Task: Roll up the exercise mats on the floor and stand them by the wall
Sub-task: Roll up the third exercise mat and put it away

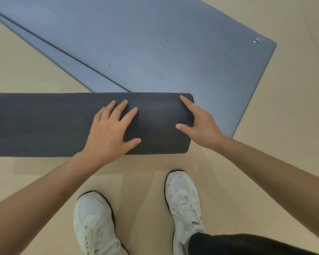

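A beige smooth floor [35, 74] fills the view. On it lies a flat blue-grey foam exercise mat [164, 43], its far end cut off by the top edge, with a second blue-grey mat [66, 59] showing as a strip under its left side. Across their near corner lies a dark grey rolled-up mat [44, 124], its left end out of view. The left hand [109, 133] rests flat on the roll, fingers spread wide. The right hand [201, 126] is at the roll's right end, index finger and thumb straight and far apart. Its other fingers are hidden, so its grip cannot be told. White laced sneakers [184, 203] stand just beside the roll. A metal eyelet [255, 41] sits in the flat mat's corner.
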`<state>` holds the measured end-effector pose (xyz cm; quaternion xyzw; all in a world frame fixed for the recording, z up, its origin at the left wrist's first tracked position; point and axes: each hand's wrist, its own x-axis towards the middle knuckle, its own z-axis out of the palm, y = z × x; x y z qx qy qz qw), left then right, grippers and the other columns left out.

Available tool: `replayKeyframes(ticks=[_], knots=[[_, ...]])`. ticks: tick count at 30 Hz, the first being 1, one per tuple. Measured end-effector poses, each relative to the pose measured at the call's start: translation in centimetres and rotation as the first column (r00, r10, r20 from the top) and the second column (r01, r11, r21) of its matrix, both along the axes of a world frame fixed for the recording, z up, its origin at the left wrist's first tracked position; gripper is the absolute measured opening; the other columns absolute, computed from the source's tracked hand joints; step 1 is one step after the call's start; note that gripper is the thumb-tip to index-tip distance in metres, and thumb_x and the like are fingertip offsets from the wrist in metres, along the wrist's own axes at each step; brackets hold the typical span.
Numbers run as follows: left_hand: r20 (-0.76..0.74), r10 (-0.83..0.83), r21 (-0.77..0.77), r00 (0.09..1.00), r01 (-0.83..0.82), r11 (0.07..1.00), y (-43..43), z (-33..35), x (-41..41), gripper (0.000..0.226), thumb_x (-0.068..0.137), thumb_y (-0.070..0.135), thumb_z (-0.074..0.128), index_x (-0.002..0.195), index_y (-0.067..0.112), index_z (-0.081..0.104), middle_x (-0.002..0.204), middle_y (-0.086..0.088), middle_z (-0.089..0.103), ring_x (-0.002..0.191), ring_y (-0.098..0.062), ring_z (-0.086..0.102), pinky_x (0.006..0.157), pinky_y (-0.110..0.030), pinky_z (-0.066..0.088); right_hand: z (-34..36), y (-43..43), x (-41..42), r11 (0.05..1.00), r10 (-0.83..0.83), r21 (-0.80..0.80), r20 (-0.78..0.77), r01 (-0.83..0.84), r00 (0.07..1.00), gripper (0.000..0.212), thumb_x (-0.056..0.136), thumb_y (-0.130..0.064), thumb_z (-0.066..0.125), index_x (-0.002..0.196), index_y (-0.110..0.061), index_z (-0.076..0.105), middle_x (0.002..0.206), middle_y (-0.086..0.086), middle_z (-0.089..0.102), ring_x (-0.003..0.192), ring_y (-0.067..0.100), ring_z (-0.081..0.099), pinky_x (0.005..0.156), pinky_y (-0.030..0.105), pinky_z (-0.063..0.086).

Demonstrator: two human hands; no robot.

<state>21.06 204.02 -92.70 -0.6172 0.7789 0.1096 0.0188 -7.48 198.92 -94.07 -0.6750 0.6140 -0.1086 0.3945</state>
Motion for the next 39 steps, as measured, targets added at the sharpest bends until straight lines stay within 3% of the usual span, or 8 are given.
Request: replayKeyframes(ticks=[6,12,17,20,26,30,34,39], knots=[[-0.038,-0.011,0.242,0.999,0.02,0.97,3.2,8.1,2.1,0.086,0.089,0.062,0.065,0.161,0.037,0.024,0.172,0.004,0.011,0.156,-0.023,0.012,0.118,-0.047,0.033,7.1,1.2,3.5,0.998,0.043,0.041,0.061,-0.045,0.997,0.081,0.09,-0.019,0.075,0.158,-0.032,0.033,0.139,0.0,0.053,0.117,0.027,0.058,0.064,0.018,0.05],[-0.011,0.04,0.321,0.999,-0.034,0.946,4.6,19.1,5.2,0.08,0.092,0.062,0.063,0.159,0.041,0.026,0.168,0.01,0.021,0.148,-0.017,0.035,0.115,-0.039,0.038,19.3,0.6,8.6,0.978,0.192,-0.093,0.047,-0.187,0.98,0.077,0.087,-0.025,0.08,0.153,-0.03,0.042,0.138,0.0,0.057,0.12,0.025,0.057,0.103,0.039,0.049],[-0.218,0.274,0.3,0.937,-0.203,0.932,7.4,26.6,6.9,0.086,0.087,0.061,0.069,0.159,0.032,0.032,0.151,0.005,0.047,0.135,-0.018,0.048,0.113,-0.042,0.042,27.0,4.1,14.6,0.94,0.276,-0.222,0.039,-0.261,0.96,0.073,0.084,-0.032,0.081,0.15,-0.03,0.048,0.124,-0.001,0.059,0.118,0.024,0.058,0.103,0.042,0.05],[-0.366,0.435,0.276,0.823,-0.351,0.895,10.4,28.4,7.4,0.084,0.088,0.053,0.073,0.158,0.028,0.035,0.152,0.004,0.048,0.136,-0.02,0.049,0.113,-0.044,0.044,29.2,7.6,18.2,0.932,0.256,-0.281,0.058,-0.23,0.965,0.075,0.082,-0.031,0.082,0.15,-0.029,0.048,0.14,-0.003,0.059,0.126,0.021,0.056,0.106,0.039,0.047],[-0.662,0.636,0.243,0.398,-0.688,0.684,19.3,24.5,5.7,0.107,0.067,0.076,0.072,0.158,0.044,0.027,0.16,0.0,0.032,0.143,-0.021,0.041,0.112,-0.039,0.043,30.7,13.7,22.6,0.966,0.171,-0.227,0.223,-0.12,0.96,0.072,0.084,-0.026,0.081,0.149,-0.025,0.051,0.143,-0.001,0.057,0.13,0.02,0.054,0.105,0.032,0.045],[-0.649,0.639,0.093,0.413,-0.79,0.605,21.3,23.1,5.5,0.104,0.074,0.077,0.071,0.16,0.04,0.025,0.157,0.001,0.04,0.136,-0.014,0.048,0.098,-0.026,0.042,30.2,15.8,24.1,0.981,0.162,-0.147,0.294,-0.123,0.942,0.075,0.083,-0.027,0.082,0.15,-0.027,0.049,0.141,0.0,0.059,0.126,0.022,0.059,0.107,0.042,0.052],[-0.633,0.634,0.032,0.444,-0.803,0.595,22.7,22.5,7.0,0.094,0.079,0.071,0.071,0.158,0.038,0.031,0.139,0.003,0.053,0.117,-0.012,0.056,0.087,-0.024,0.041,29.9,16.1,23.7,0.979,0.198,-0.04,0.396,-0.198,0.897,0.075,0.082,-0.023,0.084,0.149,-0.027,0.049,0.116,0.002,0.071,0.099,0.019,0.073,0.092,0.042,0.061],[-0.619,0.626,0.014,0.475,-0.79,0.613,23.0,21.4,7.3,0.092,0.082,0.068,0.069,0.159,0.034,0.03,0.148,0.0,0.049,0.126,-0.018,0.055,0.097,-0.032,0.047,29.7,16.5,22.7,0.956,0.258,0.009,0.45,-0.294,0.855,0.077,0.086,-0.016,0.082,0.153,-0.021,0.044,0.1,0.002,0.077,0.092,0.013,0.075,0.088,0.034,0.062]])
